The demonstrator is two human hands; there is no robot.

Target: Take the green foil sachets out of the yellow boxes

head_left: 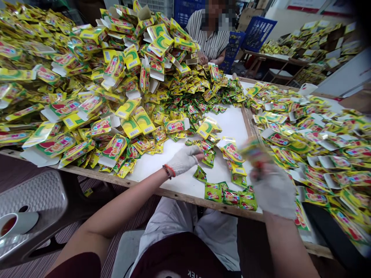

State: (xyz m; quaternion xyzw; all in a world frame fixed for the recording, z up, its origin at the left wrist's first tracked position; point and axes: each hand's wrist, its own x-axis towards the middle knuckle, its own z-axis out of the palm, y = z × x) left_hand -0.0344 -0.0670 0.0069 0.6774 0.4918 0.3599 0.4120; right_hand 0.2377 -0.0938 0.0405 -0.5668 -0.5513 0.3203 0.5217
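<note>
My left hand (185,160), in a white fingerless-tipped glove, reaches over the white tabletop with its fingers stretched out and nothing visible in them. Just beyond its fingertips lie small green sachets (208,158). My right hand (274,189), also gloved and blurred by motion, is closed on a yellow-green packet (253,150), whose exact form is smeared. Between the hands lie small yellow boxes (231,152), one with an open white flap. A row of green sachets (230,196) lies flat along the near table edge.
A high heap of yellow boxes (113,73) and sachets covers the left. More boxes (327,146) lie right of a wooden divider strip (249,121). A person in a striped shirt (210,36) sits opposite. A stool (34,208) with a cup (19,224) stands at left.
</note>
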